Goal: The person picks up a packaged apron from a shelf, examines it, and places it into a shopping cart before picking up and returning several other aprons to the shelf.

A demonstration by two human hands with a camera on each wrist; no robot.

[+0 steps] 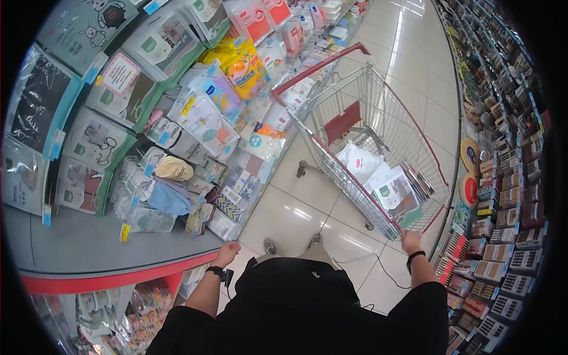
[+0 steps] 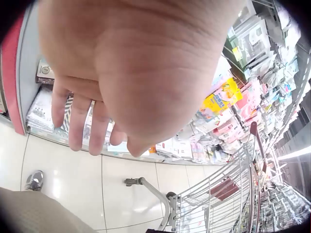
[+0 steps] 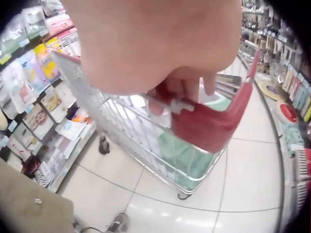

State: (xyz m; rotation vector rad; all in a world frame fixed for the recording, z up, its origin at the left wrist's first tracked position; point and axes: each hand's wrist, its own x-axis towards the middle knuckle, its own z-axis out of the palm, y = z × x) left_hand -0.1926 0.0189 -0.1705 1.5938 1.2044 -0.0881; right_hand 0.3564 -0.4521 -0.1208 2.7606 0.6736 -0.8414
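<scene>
A wire shopping cart (image 1: pixel 378 136) with red trim stands in the aisle, holding white and green packages (image 1: pixel 395 192). The right hand (image 1: pixel 410 241) is at the cart's near corner; in the right wrist view the fingers of that hand (image 3: pixel 182 90) curl round the cart's red edge (image 3: pixel 209 126). The left hand (image 1: pixel 226 254) hangs beside the shelf corner, holding nothing. In the left wrist view the left hand's fingers (image 2: pixel 87 121) are relaxed and spread a little, with packets (image 2: pixel 43 109) on the shelf behind them.
Shelves of hanging packages (image 1: pixel 160 47) line the left side, with a red-edged shelf end (image 1: pixel 118 281) near the left arm. More shelves of packaged goods (image 1: pixel 503 236) run along the right. Tiled floor (image 1: pixel 296 207) lies between them, and a cable (image 1: pixel 387 275) hangs near the right arm.
</scene>
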